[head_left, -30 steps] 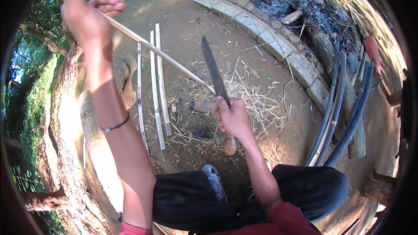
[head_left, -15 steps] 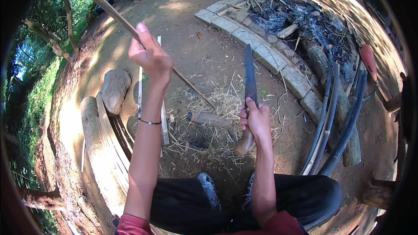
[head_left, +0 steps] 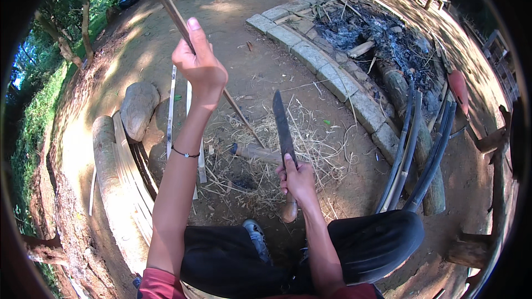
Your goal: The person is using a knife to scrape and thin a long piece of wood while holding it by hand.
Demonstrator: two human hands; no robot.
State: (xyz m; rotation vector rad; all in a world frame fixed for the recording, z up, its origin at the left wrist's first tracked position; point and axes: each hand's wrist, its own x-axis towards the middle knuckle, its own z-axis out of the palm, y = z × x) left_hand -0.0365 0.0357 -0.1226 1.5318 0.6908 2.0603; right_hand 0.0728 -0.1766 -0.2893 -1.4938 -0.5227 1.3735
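My left hand [head_left: 200, 69] is raised at upper left, its fingers closed round a long, thin bamboo strip [head_left: 169, 8]. The strip slants from the top edge down to the right, its lower end by a short piece of wood [head_left: 257, 154] on the ground. In the centre, my right hand [head_left: 297, 180] grips a machete [head_left: 284, 127] by its wooden handle, thumb towards the blade. The dark blade points up and away, leaning slightly left, apart from the strip. Pale curly shavings [head_left: 318, 152] lie all round the short piece of wood.
Split bamboo poles [head_left: 432, 158] and a log lie at right. Beyond is a stone-edged fire pit [head_left: 354, 97] with ash and charred wood. At left are a rock [head_left: 138, 112], a log [head_left: 105, 149] and bamboo slats [head_left: 130, 171]. My bent knees flank the near ground.
My right hand has brought the machete left and lower, its blade now tilting left. The strip in my left hand stands steeper, and that hand sits slightly further right. The view has shifted a little.
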